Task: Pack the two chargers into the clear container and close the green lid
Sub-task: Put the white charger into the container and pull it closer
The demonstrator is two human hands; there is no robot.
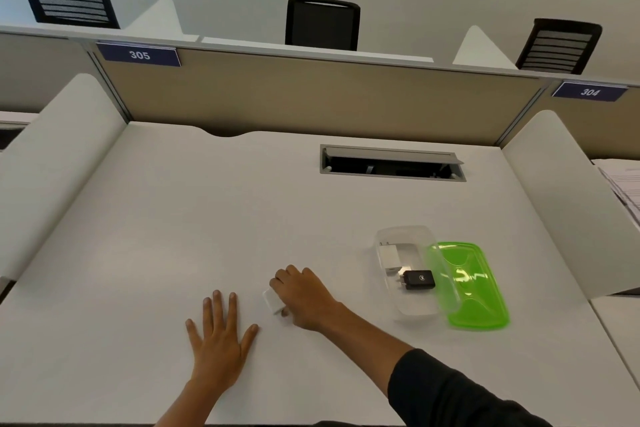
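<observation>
Three chargers are showing on the white bench (145,253), though the task names only two: a white charger (388,255) and a black charger (418,279) are already lying inside the clear container (408,308), while a third, white block (272,302) is sitting under the right hand (304,298). That hand's fingers (282,279) are curling over the block and appearing to close on it, though whether it is lifted off the surface cannot be told. The left hand (221,333) is resting flat with its fingers spread, holding nothing. One green lid (471,284) is lying beside the single container, overlapping its right edge. The risks, as a judgement: the small smooth block could slip from a shallow pinch on the way across, and a charger left standing proud, prongs up, could be keeping the lid from seating. The light container might also be skidding when the lid is pressed with no hand steadying it.
</observation>
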